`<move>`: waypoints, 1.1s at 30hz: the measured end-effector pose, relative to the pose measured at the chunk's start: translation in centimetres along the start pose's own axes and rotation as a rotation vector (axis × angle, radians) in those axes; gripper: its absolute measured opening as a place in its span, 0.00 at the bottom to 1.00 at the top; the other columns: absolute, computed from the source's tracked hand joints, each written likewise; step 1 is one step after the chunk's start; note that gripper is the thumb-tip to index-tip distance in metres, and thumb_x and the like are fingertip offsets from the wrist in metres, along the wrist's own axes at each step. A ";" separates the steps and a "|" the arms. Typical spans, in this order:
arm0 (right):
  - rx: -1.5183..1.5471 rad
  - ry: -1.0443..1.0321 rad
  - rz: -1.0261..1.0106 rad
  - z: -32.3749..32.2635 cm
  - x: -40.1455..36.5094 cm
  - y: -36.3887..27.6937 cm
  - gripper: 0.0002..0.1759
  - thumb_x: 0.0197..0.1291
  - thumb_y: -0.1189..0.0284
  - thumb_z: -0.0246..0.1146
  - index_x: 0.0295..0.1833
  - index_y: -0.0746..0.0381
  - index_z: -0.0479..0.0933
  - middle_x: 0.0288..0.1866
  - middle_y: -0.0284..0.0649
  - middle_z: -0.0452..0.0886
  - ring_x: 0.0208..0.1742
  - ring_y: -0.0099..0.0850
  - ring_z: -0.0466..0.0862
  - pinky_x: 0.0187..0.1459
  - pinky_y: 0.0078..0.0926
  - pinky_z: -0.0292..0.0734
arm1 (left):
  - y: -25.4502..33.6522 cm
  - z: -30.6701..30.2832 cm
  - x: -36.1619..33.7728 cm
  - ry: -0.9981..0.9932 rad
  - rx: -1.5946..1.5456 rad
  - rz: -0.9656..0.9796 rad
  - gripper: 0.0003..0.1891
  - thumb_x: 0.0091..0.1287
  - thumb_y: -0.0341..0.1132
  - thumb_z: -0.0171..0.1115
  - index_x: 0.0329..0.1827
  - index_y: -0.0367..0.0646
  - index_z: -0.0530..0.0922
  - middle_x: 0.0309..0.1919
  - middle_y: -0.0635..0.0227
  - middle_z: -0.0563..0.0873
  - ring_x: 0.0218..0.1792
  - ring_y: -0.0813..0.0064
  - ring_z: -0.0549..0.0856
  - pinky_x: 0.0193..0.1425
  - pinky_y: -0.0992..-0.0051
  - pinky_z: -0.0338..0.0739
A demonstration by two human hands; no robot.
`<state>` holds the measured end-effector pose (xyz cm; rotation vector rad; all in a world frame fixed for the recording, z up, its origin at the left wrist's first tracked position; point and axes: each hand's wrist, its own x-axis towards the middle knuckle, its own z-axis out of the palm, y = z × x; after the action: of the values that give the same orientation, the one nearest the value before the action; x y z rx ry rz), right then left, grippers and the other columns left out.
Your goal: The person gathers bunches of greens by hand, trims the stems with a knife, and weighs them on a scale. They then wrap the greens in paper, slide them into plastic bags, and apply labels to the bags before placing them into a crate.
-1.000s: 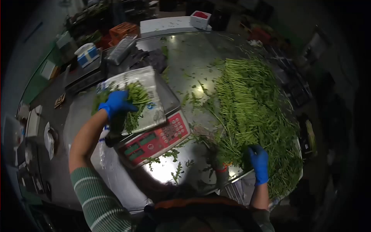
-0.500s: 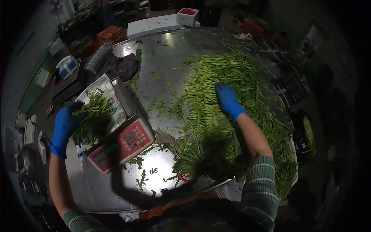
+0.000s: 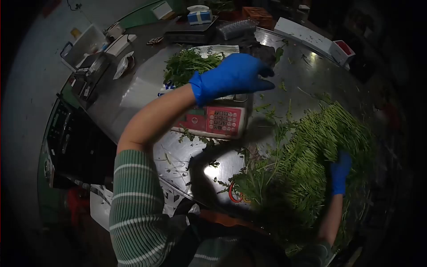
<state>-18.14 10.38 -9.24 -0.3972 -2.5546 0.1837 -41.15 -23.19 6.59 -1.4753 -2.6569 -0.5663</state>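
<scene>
My left hand [image 3: 235, 76], in a blue glove, is held over the scale [image 3: 221, 121], thumb and fingers apart with nothing between them. A bunch of leafy greens [image 3: 184, 66] lies on a printed wrapper [image 3: 227, 49] on the scale pan, partly hidden behind that hand. The scale has a red keypad panel. To the right, my blue-gloved right hand [image 3: 340, 171] reaches into a large pile of the greens [image 3: 307, 151], long stems and leaves around it. Its fingers are sunk among the stems in shadow, so I cannot tell whether they grip any.
Loose leaves and the orange-red handle [image 3: 234, 193] of a tool lie on the metal table [image 3: 178, 153]. At the back are a dark plastic bag [image 3: 263, 54], clear plastic trays [image 3: 238, 28], a blue tissue box [image 3: 199, 17], an orange crate [image 3: 258, 17] and a white box [image 3: 341, 51].
My view has turned left. My left hand has let go of the bunch, which stays on the scale, and moved right. My right hand has gone from on top of the pile into it.
</scene>
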 end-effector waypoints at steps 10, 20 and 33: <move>0.061 -0.015 -0.098 -0.6 -2.1 0.0 0.19 0.31 0.77 0.64 0.37 0.60 0.74 0.33 0.43 0.76 0.39 0.41 0.73 0.54 0.43 0.60 | 18.5 24.6 8.3 -0.373 -0.011 0.301 0.31 0.42 0.47 0.65 0.46 0.33 0.71 0.30 0.53 0.81 0.32 0.58 0.81 0.34 0.63 0.75; 0.247 -0.094 0.344 -4.9 -5.2 -2.6 0.11 0.45 0.74 0.57 0.38 0.60 0.75 0.34 0.43 0.77 0.34 0.39 0.78 0.35 0.33 0.73 | 17.8 19.4 13.9 -0.894 -0.555 -0.063 0.19 0.47 0.48 0.65 0.27 0.38 0.79 0.28 0.63 0.81 0.27 0.73 0.78 0.28 0.70 0.72; 0.202 -0.110 0.547 5.7 -1.2 4.0 0.35 0.48 0.67 0.59 0.63 0.60 0.56 0.30 0.52 0.76 0.32 0.47 0.76 0.34 0.41 0.71 | 25.5 3.5 13.1 -0.759 -1.400 0.061 0.18 0.60 0.35 0.53 0.48 0.30 0.71 0.14 0.77 0.68 0.11 0.88 0.62 0.14 0.86 0.57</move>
<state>-19.21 13.53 -15.47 -1.0204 -2.4414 0.6708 -26.65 0.76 13.57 -2.3054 -2.5479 -2.6741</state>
